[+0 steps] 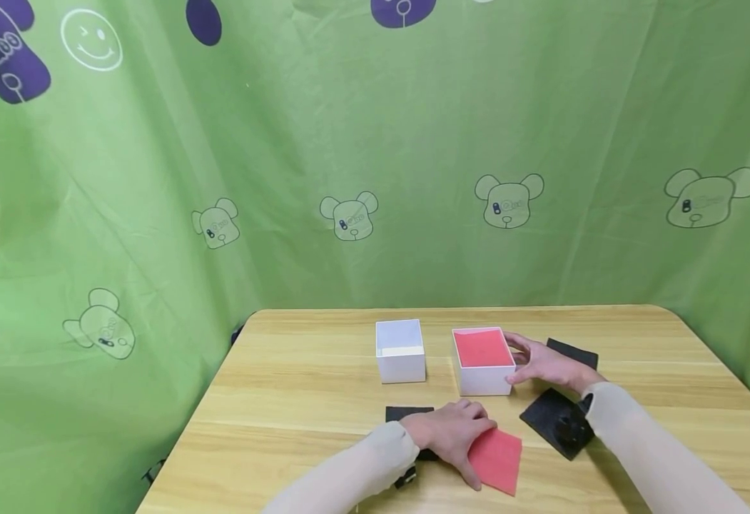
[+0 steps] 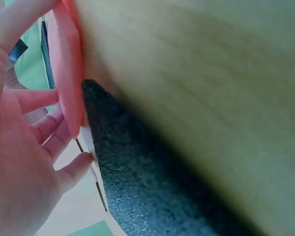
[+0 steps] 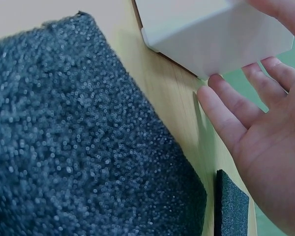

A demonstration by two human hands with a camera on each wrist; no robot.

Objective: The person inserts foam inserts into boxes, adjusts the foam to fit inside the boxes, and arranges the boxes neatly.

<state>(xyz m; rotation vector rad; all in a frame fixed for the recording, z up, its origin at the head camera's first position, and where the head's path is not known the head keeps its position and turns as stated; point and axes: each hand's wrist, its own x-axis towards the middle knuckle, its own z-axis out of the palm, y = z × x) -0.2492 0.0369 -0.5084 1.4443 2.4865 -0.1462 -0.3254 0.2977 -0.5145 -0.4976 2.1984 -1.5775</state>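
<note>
low in the frame's centre, the left hand (image 1: 454,435) lies flat, fingers relaxed, on a red foam square (image 1: 497,460) over a black one (image 1: 407,414); right of centre, the right hand (image 1: 544,364) rests open-fingered against the red-filled white box (image 1: 482,360)

Table (image 1: 323,400): pale wood, visible grain, smooth, faint satin sheen.
Backdrop (image 1: 413,128): thin green cloth, creased, matt, printed bears.
Black pad (image 3: 78,147): coarse foam, beaded, grainy surface, matt; second black pad (image 3: 231,206) same texture.
Red sheet (image 1: 495,460): soft foam, matt, finer grain than black; thick edge shows in left wrist view (image 2: 66,83).
Red-lined box (image 1: 482,360): white walls smooth, matt, card or plastic, cannot tell.
Empty box (image 1: 400,350): same smooth white finish.
Sleeves (image 1: 657,457): beige cloth, smooth, close-fitting.
</note>
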